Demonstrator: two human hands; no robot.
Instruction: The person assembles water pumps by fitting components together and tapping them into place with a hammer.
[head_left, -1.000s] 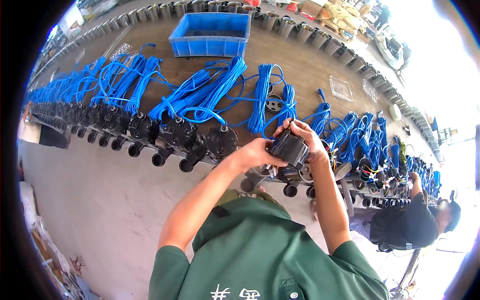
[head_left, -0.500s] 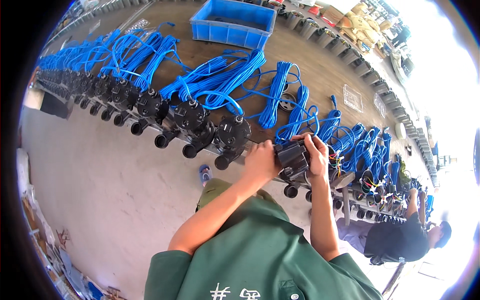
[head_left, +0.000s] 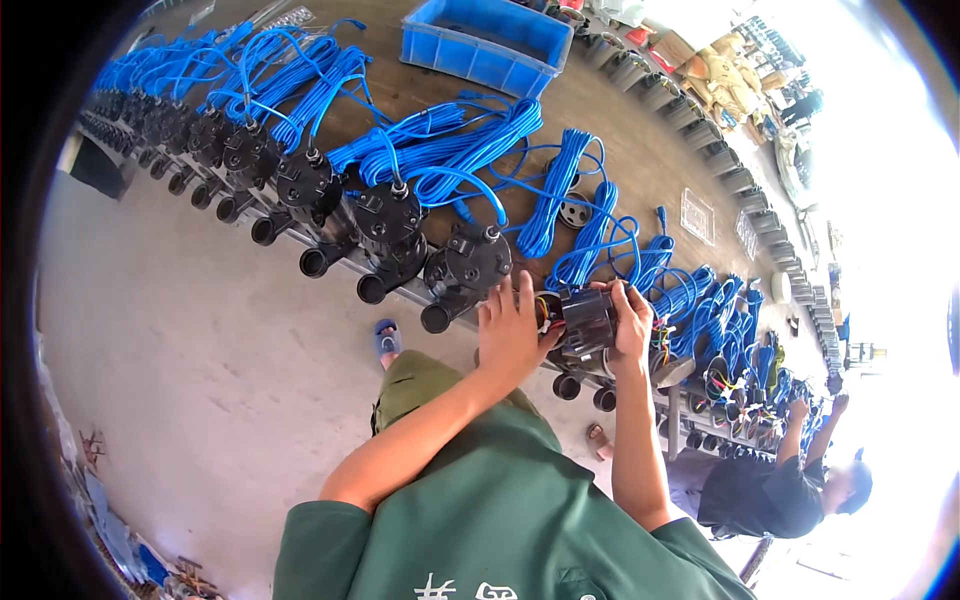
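Black plastic and blue cable fill the long wooden bench: a row of finished pump bodies lies along its near edge, each with a coiled blue cord laid out behind it, and a blue bin sits at the far side. At the end of that row, both hands meet on one black pump unit, held just above the bench edge. The left hand presses flat against its left face, fingers spread, a loose grip that steadies more than clamps. The right hand wraps over the top and right side, closed on the housing. Short coloured wires show between the left hand and the unit, so the step in hand looks like fitting or closing up the wired end, though the view is too small to be sure. The next move calls for tucking those wires clear before the parts seat, keeping the unit square. Farther right, another person works at the same bench.
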